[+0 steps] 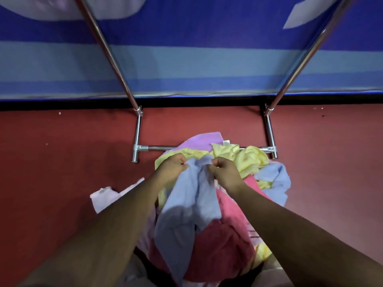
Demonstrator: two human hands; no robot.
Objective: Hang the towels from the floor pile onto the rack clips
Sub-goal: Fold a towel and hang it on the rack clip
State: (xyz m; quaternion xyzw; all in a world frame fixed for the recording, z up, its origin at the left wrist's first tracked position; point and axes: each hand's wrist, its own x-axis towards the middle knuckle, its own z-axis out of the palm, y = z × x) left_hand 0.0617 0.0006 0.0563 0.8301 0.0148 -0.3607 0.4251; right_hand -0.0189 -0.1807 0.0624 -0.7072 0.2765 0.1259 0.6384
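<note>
Towels (250,160) lay heaped on the red floor (62,154) against the rack's base bar (159,148), yellow, pink and lilac ones tangled together. We held one blue towel (186,204) above that heap. Our left hand (172,165) and right hand (224,172) each pinched its upper edge with curled fingers, close together, a short span of cloth between them. The towel hung down and back toward us, its long axis running from our hands to our body. Both hands sat about equally near the rack. The clips were out of view; we judged they lay up the uprights (112,52), so the held edge had to rise.
</note>
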